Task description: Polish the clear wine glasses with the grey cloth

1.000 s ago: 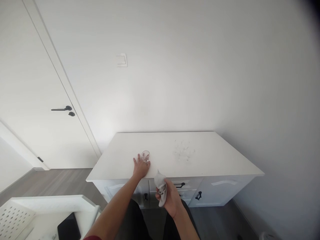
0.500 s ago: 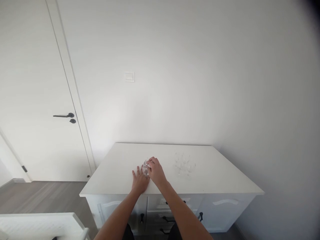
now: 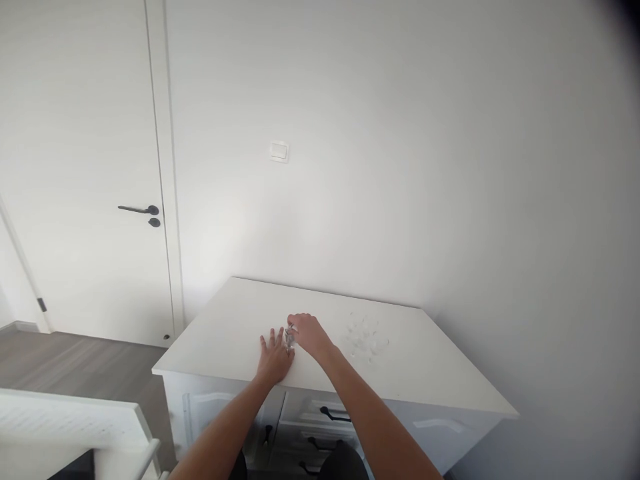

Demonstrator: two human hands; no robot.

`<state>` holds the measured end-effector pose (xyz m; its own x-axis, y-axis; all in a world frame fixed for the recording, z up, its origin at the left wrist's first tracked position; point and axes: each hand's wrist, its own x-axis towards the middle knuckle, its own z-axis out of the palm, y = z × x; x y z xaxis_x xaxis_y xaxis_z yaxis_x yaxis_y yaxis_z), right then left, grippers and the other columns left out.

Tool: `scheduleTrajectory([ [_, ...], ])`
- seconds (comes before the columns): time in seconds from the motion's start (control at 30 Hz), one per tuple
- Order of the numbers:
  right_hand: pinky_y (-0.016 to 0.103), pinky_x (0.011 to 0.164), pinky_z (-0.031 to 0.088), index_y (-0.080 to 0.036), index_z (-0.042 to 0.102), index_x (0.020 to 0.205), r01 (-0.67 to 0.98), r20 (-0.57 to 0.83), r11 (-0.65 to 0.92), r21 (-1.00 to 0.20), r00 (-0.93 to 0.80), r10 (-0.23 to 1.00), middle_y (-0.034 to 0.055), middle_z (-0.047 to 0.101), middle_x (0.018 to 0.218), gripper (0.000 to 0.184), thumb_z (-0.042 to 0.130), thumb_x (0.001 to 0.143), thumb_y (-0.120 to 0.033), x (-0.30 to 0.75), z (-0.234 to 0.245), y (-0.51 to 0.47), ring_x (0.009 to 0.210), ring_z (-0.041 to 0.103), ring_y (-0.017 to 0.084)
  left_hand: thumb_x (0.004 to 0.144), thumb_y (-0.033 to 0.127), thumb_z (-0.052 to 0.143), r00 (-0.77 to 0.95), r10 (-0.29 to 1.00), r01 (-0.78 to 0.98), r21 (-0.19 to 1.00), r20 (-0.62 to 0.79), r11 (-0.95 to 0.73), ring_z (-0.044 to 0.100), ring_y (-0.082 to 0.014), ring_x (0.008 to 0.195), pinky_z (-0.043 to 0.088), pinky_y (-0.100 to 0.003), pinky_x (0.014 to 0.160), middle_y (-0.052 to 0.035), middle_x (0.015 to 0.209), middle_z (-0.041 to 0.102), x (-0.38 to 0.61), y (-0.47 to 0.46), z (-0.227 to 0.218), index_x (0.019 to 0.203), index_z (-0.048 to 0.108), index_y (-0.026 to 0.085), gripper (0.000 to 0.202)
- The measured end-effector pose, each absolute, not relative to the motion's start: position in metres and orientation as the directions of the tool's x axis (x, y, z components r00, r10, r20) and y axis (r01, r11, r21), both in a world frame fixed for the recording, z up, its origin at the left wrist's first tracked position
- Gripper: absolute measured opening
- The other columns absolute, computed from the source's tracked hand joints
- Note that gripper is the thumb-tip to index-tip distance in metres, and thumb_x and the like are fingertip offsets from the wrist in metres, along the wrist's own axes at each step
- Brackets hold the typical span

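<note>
A small clear glass point(image 3: 289, 337) stands on the white cabinet top point(image 3: 235, 327), near its front edge. My left hand point(image 3: 273, 352) lies flat on the top just left of the glass, fingers spread, its thumb side against the glass. My right hand point(image 3: 306, 333) is curled over the glass from the right, with a bit of pale cloth showing under its fingers at the glass's mouth. How much of the cloth is inside the glass is hidden.
Several more clear glasses point(image 3: 367, 335) stand grouped to the right on the cabinet top. The cabinet has drawers with dark handles point(image 3: 332, 417). A white door with a dark handle point(image 3: 139, 211) is at left, a wall switch point(image 3: 279, 151) above, and a white rail point(image 3: 70, 420) at bottom left.
A second ago my right hand held the cloth below the cabinet edge; it has since come up and closed over the glass. The view has swung to the left. My left hand stayed put.
</note>
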<state>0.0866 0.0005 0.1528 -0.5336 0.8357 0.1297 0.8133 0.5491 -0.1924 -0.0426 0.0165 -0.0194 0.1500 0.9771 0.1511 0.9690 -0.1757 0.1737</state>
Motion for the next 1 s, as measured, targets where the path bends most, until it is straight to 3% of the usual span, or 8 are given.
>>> scheduleTrajectory([
  [0.07, 0.042, 0.102, 0.039, -0.02, 0.062, 0.111, 0.802, 0.059, 0.581, -0.136, -0.579, 0.813, 0.0108, 0.075, 0.097, 0.02, 0.052, 0.094, -0.015, 0.083, 0.151, -0.001, 0.096, 0.068, 0.026, 0.103, 0.036, 0.033, 0.164, 0.977, 0.969, 0.165, 0.138, -0.186, 0.013, -0.0438, 0.162, 0.008, -0.072, 0.125, -0.0125, 0.173, 0.028, -0.043, 0.016, -0.02, 0.164, 0.036, 0.021, 0.063],
  [0.17, 0.053, 0.103, 0.04, -0.02, 0.052, 0.135, 0.796, -0.069, 0.588, -0.147, -0.601, 0.796, 0.0124, 0.075, 0.097, 0.048, 0.055, 0.088, -0.017, 0.085, 0.156, -0.005, 0.098, 0.069, 0.031, 0.103, 0.034, 0.037, 0.167, 0.979, 0.972, 0.149, 0.12, -0.184, 0.012, -0.0441, 0.162, 0.009, -0.073, 0.125, -0.01, 0.175, 0.023, -0.043, 0.015, -0.018, 0.166, 0.03, 0.028, 0.063],
  [0.33, 0.038, 0.074, 0.051, -0.031, 0.042, 0.154, 0.811, -0.328, 0.541, -0.223, -0.584, 0.742, 0.0147, 0.071, 0.119, 0.082, 0.066, 0.076, -0.02, 0.083, 0.178, 0.008, 0.094, 0.07, 0.031, 0.105, 0.039, 0.031, 0.152, 0.979, 0.976, 0.133, 0.135, -0.17, 0.014, -0.0417, 0.162, 0.01, -0.071, 0.125, -0.0145, 0.172, 0.03, -0.043, 0.018, -0.021, 0.163, 0.038, 0.022, 0.061],
  [0.43, 0.034, 0.066, 0.05, -0.031, 0.046, 0.152, 0.809, -0.376, 0.543, -0.225, -0.587, 0.717, 0.0153, 0.068, 0.128, 0.083, 0.069, 0.074, -0.019, 0.076, 0.185, 0.02, 0.094, 0.07, 0.03, 0.104, 0.039, 0.029, 0.15, 0.978, 0.972, 0.158, 0.146, -0.172, 0.015, -0.0415, 0.162, 0.009, -0.071, 0.125, -0.0161, 0.171, 0.033, -0.043, 0.019, -0.023, 0.162, 0.041, 0.019, 0.063],
  [0.57, 0.033, 0.069, 0.051, -0.029, 0.055, 0.142, 0.797, -0.367, 0.576, -0.18, -0.598, 0.712, 0.0129, 0.07, 0.125, 0.071, 0.071, 0.074, -0.015, 0.068, 0.183, 0.021, 0.09, 0.071, 0.027, 0.104, 0.04, 0.029, 0.155, 0.974, 0.965, 0.188, 0.163, -0.185, 0.013, -0.0418, 0.162, 0.008, -0.072, 0.125, -0.0135, 0.171, 0.032, -0.042, 0.018, -0.024, 0.16, 0.045, 0.022, 0.062],
  [0.77, 0.047, 0.097, 0.045, -0.023, 0.055, 0.124, 0.762, -0.09, 0.644, 0.072, -0.638, 0.765, 0.0103, 0.073, 0.103, 0.051, 0.071, 0.078, -0.011, 0.066, 0.169, -0.003, 0.099, 0.071, 0.029, 0.103, 0.038, 0.029, 0.152, 0.979, 0.964, 0.196, 0.139, -0.177, 0.013, -0.0424, 0.162, 0.006, -0.072, 0.125, -0.0155, 0.171, 0.031, -0.041, 0.015, -0.019, 0.16, 0.046, 0.019, 0.062],
  [0.83, 0.044, 0.091, 0.047, -0.02, 0.051, 0.131, 0.804, -0.084, 0.593, 0.045, -0.588, 0.804, 0.015, 0.073, 0.109, 0.051, 0.065, 0.083, -0.012, 0.07, 0.167, -0.009, 0.101, 0.071, 0.031, 0.104, 0.037, 0.028, 0.159, 0.977, 0.964, 0.192, 0.139, -0.184, 0.014, -0.0431, 0.162, 0.007, -0.072, 0.125, -0.0142, 0.172, 0.029, -0.042, 0.013, -0.016, 0.159, 0.047, 0.021, 0.061],
  [1.0, 0.033, 0.069, 0.051, -0.022, 0.047, 0.144, 0.804, -0.305, 0.59, -0.074, -0.581, 0.754, 0.0186, 0.071, 0.124, 0.063, 0.066, 0.084, -0.021, 0.071, 0.17, 0.011, 0.106, 0.072, 0.033, 0.104, 0.038, 0.027, 0.16, 0.981, 0.969, 0.171, 0.106, -0.177, 0.012, -0.0433, 0.162, 0.009, -0.073, 0.124, -0.017, 0.172, 0.028, -0.043, 0.013, -0.013, 0.159, 0.046, 0.016, 0.062],
])
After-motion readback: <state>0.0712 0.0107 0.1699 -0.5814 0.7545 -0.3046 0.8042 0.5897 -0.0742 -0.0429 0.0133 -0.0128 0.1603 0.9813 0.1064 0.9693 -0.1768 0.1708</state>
